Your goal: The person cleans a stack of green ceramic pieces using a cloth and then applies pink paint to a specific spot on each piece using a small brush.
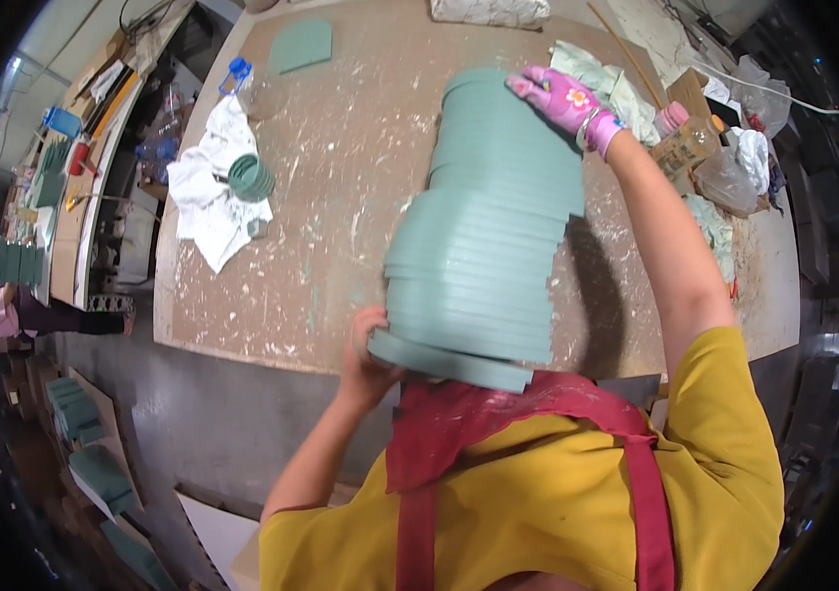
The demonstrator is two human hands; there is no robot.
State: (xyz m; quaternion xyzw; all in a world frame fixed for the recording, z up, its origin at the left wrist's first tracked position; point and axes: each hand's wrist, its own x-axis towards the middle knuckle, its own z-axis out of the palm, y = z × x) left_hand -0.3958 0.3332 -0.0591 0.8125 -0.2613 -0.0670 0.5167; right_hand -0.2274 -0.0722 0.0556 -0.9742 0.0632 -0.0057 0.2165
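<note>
A long row of pale green rounded panels point(484, 236), packed face to face, runs from the table's far middle to its near edge. At its near end one panel point(449, 361) tilts slightly away from the others, close to my red apron. My bare left hand point(368, 355) is closed round the left end of that panel, its fingers partly hidden behind it. My right hand point(569, 101), in a pink flowered glove, grips the far right end of the row, with fingers bent over the top. A shadow falls to the right of the row.
One loose green panel point(301, 46) lies at the far left of the brown table point(341, 148). A white cloth point(215, 187) with a green ribbed cup point(250, 177) is at left. Bottles point(687, 143), bags and rags crowd the right edge. Another person point(11, 310) is far left.
</note>
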